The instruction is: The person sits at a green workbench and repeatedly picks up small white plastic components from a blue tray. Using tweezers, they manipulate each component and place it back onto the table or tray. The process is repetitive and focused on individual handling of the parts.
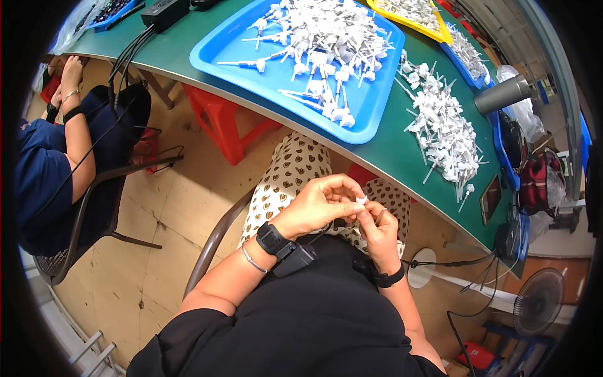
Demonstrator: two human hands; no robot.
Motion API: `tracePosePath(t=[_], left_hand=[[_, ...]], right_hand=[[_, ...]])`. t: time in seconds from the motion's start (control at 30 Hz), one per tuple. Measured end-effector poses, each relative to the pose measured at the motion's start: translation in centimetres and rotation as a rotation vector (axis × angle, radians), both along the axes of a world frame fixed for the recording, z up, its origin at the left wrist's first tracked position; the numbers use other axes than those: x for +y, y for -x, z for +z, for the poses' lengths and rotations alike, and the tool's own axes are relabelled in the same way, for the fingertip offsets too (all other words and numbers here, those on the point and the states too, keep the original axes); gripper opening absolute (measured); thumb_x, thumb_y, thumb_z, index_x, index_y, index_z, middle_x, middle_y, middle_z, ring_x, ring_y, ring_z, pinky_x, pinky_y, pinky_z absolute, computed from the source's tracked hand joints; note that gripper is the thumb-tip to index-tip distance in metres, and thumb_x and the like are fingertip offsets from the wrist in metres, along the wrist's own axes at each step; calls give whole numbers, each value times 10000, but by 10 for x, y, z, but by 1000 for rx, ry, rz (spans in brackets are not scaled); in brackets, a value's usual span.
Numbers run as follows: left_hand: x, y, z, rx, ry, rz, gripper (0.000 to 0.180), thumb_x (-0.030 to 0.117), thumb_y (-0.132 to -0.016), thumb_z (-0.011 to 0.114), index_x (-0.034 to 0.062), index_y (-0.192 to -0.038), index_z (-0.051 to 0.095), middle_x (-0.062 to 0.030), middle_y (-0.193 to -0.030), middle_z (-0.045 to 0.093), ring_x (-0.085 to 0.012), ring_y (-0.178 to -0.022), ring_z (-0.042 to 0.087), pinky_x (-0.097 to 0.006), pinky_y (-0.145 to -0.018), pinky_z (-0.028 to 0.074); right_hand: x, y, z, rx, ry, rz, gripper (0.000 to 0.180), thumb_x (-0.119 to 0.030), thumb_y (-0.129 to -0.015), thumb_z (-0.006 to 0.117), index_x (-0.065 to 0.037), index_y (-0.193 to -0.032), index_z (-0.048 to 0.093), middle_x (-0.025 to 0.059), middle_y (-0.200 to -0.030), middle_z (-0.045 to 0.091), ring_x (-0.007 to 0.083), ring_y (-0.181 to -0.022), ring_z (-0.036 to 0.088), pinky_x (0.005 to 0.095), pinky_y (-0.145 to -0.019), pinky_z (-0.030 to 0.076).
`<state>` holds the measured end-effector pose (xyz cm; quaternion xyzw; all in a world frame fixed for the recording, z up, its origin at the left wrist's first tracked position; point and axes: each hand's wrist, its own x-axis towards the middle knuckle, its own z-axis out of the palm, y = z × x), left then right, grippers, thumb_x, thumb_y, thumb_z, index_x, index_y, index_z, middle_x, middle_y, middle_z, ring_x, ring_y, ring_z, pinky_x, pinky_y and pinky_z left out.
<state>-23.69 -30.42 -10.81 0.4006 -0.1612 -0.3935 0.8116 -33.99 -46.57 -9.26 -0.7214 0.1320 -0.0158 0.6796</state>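
The left hand is curled, its fingertips pinching a small white plastic piece over the person's lap. The right hand meets it from below, thumb and forefinger pressed to the same white piece, so both hands close on it together. Each wrist wears a black band, and the left also carries a thin bracelet.

The piece sits just short of the near edge of the green tabletop, above a patterned cream garment on the lap. On the tabletop beyond the hands lies a blue tray holding a heap of white plastic pieces with thin stems. Right of the blue tray a loose pile of the same white pieces lies straight on the tabletop. Behind that pile stands a grey cylinder, and a yellow tray sits at the far edge. Left of the blue tray, away from the tabletop, another person's arm rests by a chair.
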Motion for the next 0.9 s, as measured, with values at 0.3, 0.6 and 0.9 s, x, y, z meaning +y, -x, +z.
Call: tracePosePath(t=[0.3,0.6,0.9], left_hand=[[1,4,16,-66,-45,24,325,106,-930,697,-14,-1211,588,-66,-1011,687,-117,-860,658,-269,-763,556],[0,4,3,267,61,-87,197,159,-968,655,30,-1115,632,-57,-986,692,-105,-752,636,-252,-696,537],[-2,5,4,387,93,-178,167,113,-943,676,58,-1091,619,-52,-985,685,-111,-760,644,-253,-692,529]], right_hand=[[1,2,-8,-174,-25,-63,170,-80,-954,666,18,-1091,689,34,-932,698,73,-829,604,222,-724,491],[-2,4,-13,-238,182,-49,154,-75,-926,699,-4,-1063,707,11,-882,702,33,-680,516,204,-597,421],[-4,5,-7,-298,352,-40,145,-65,-892,723,3,-1019,709,73,-848,714,110,-675,622,242,-606,479]])
